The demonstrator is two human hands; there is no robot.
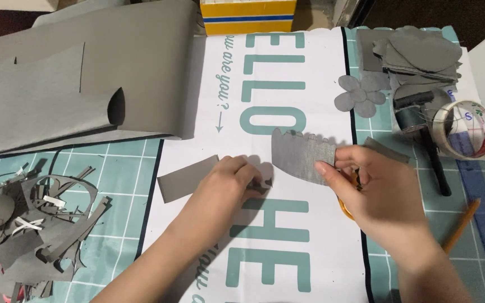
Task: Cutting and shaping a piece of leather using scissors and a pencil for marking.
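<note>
My right hand (378,191) pinches a grey paper piece (301,156) with a scalloped top edge, holding it just above the white printed sheet (287,235). Orange scissor handles (348,203) show under that hand's fingers. My left hand (228,182) rests on the sheet with its fingertips on a small grey paper scrap (262,184). A grey paper rectangle (183,178) lies just left of that hand.
Large folded grey paper sheets (68,84) cover the upper left. A pile of grey offcuts (29,224) lies at lower left. Cut grey shapes (416,53), a grey paper flower (359,95), a tape roll (464,128), a black tool (430,151) and a pencil (461,224) sit right.
</note>
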